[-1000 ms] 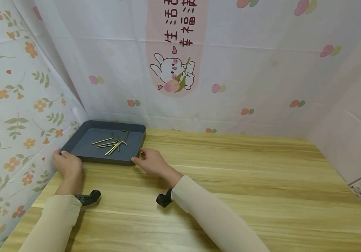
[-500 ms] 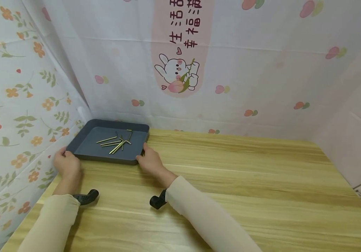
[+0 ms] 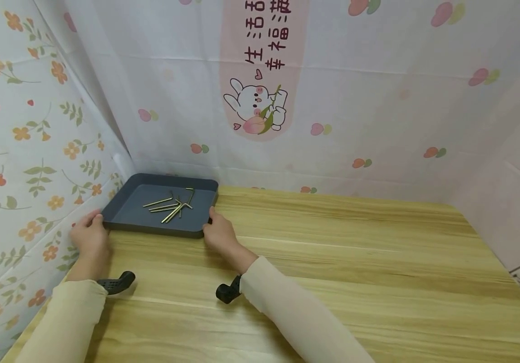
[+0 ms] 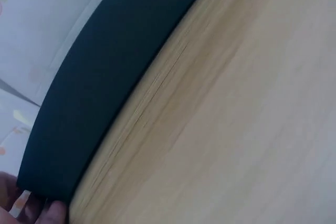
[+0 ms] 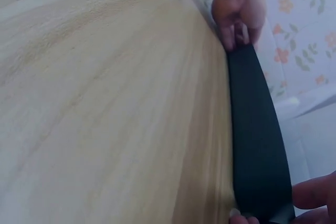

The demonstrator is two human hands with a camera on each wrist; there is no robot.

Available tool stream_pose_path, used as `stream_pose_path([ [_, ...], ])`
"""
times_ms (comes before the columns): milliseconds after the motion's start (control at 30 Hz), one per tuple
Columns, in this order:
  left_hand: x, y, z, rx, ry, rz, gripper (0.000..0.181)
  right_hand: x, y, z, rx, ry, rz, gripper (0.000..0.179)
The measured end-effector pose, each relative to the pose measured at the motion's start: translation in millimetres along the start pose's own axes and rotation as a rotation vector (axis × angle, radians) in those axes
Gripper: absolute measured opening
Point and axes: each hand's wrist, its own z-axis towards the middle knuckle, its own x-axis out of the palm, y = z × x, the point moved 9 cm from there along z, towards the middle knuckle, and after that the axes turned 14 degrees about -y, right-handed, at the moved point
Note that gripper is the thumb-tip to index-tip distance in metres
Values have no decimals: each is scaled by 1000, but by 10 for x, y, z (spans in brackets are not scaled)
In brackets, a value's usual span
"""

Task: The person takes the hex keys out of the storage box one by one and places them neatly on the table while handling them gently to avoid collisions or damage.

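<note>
A dark blue-grey rectangular tray [image 3: 126, 205] lies on the table's far left, by the curtains. Several brass-coloured L-shaped rods [image 3: 169, 205], like hex keys, are heaped in it. My left hand [image 3: 89, 237] holds the near left corner with its fingertips; in the left wrist view the fingers [image 4: 52, 213] meet the end of the tray wall [image 4: 89, 87]. At the near right corner, my right hand [image 3: 220, 232] grips the rim, with a thumb and fingers on either side of the wall [image 5: 257, 124] in the right wrist view. Some fingers are hidden.
A wood-grain table [image 3: 332, 262] spreads to the right and front. A flowered curtain [image 3: 28, 151] borders the left side, and a white printed curtain [image 3: 355, 101] hangs behind. Black wrist-worn devices [image 3: 117, 285] stick out beside both sleeves.
The tray has shifted slightly right, most clearly in the last half second. My right hand has closed further around its corner, while my left hand has slid a little outward at the other corner.
</note>
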Motion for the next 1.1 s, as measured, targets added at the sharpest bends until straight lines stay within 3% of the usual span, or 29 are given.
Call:
stream_pose_path([
  [67, 12, 39, 1, -101, 32, -77, 24, -32, -15, 0, 0, -9, -11, 60],
  [133, 19, 65, -1, -153, 55, -68, 23, -60, -38, 4, 3, -16, -19, 60],
  [233, 28, 83, -10, -183, 83, -28, 25, -95, -73, -1, 11, -21, -18, 59],
  [400, 76, 56, -43, -146, 161, 58, 26, -190, -139, -33, 20, -47, -3, 59],
  [600, 133, 27, -96, -117, 275, 98, 39, -311, -200, -78, 23, -37, -14, 59],
  [733, 162, 44, -138, -78, 344, 137, 35, -372, -216, -115, -3, -27, -30, 59],
  [967, 216, 127, -223, -71, 466, 119, 18, -459, -290, -159, -32, -36, 3, 59],
  [1100, 314, 143, -318, -42, 536, 116, 37, -551, -365, -179, -5, -27, 75, 60],
])
